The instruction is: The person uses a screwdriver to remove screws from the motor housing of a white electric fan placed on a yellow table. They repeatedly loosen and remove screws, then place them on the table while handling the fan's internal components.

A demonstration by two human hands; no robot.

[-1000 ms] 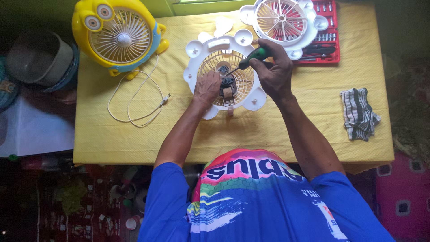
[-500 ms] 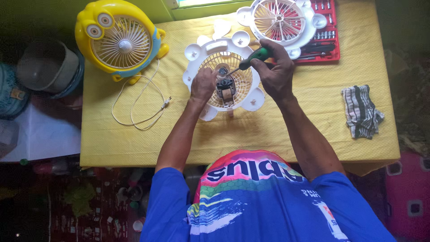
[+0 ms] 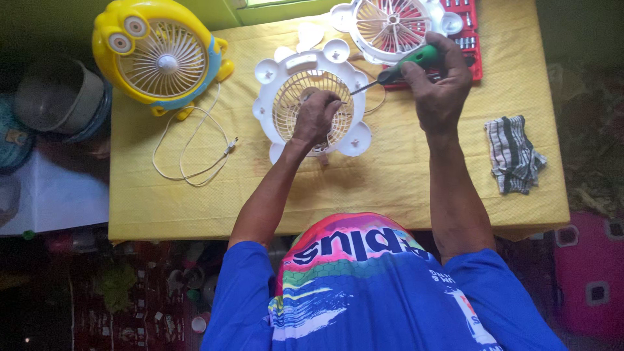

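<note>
Right now my left hand [image 3: 316, 117] is closed down over the middle of the white fan housing [image 3: 312, 107], which lies flat on the yellow table [image 3: 403, 175] a little left of centre; whatever sits under my palm is hidden, so I cannot tell whether I am pinching a part or only pressing the grille steady. My right hand [image 3: 439, 88] is wrapped tight around the green-handled screwdriver [image 3: 400, 68], its shaft slanting down and left with the tip at the grille just beside my left fingers. That closeness is the main risk as I judge it: if the tip slips off its seat, it would skid straight into my own knuckles or snap one of the thin plastic ribs. The housing rests on small round feet on a cloth-covered top, so a hard push could also make it slide or rock. Any small screw that comes free could roll off the far edge or vanish into the weave. At the far right, the red tool case [image 3: 465, 39] lies open with rows of small bits in its slots, partly covered by the other white fan grille [image 3: 393, 23] sitting on top of it. The yellow cartoon-shaped fan [image 3: 159, 58] stands at the far left, its white cord [image 3: 192, 146] looped loose on the table nearby, and a striped cloth [image 3: 513, 153] lies to the right.
</note>
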